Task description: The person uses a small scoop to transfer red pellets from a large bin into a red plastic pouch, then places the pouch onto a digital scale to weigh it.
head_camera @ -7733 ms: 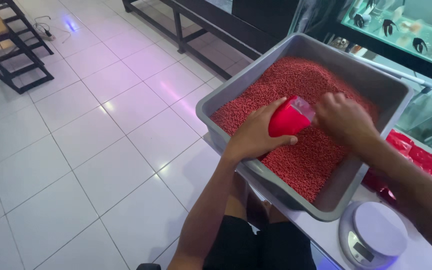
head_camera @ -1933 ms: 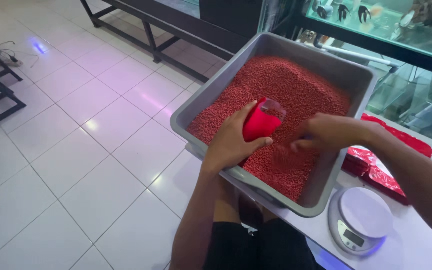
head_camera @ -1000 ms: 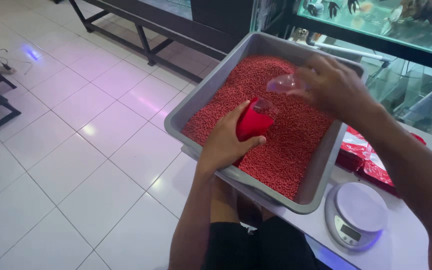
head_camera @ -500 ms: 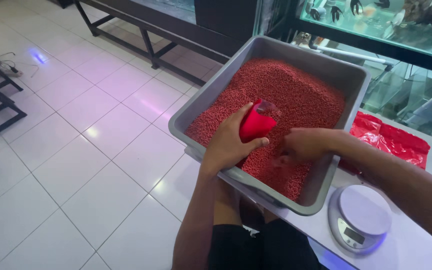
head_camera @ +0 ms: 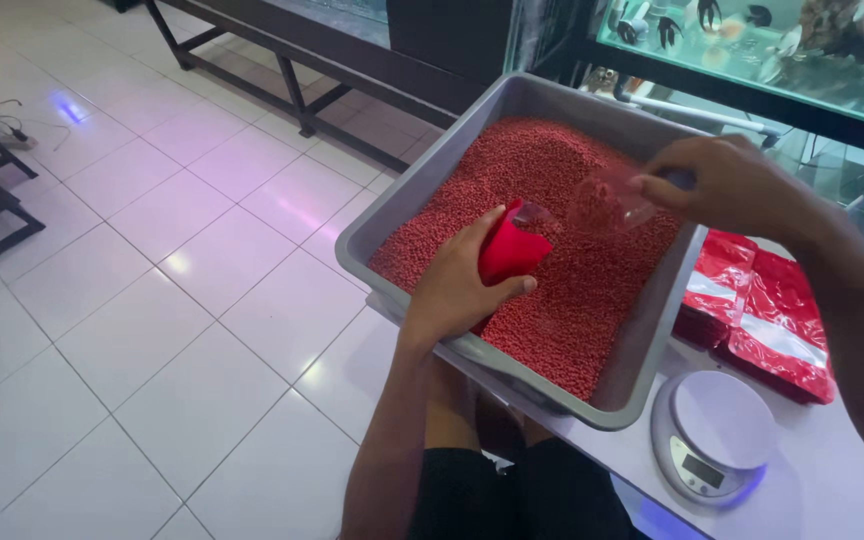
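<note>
A grey plastic tub (head_camera: 422, 185) full of small red pellets (head_camera: 552, 170) rests on the white table edge in front of me. My left hand (head_camera: 457, 285) grips a red pouch (head_camera: 510, 250), held upright with its mouth open on top of the pellets. My right hand (head_camera: 727, 180) is raised above the tub and holds a clear plastic scoop (head_camera: 607, 200) loaded with pellets, tilted toward the pouch mouth a short way to its right.
A round white kitchen scale (head_camera: 717, 430) stands on the table at my right. Red foil bags (head_camera: 762, 305) lie beside the tub. A fish tank (head_camera: 782, 40) is behind it. White floor tiles and a dark metal bench frame (head_camera: 292, 75) lie to the left.
My right hand has come up out of the pellets with a filled clear scoop and now holds it above the tub near the pouch. The left hand stays on the pouch.
</note>
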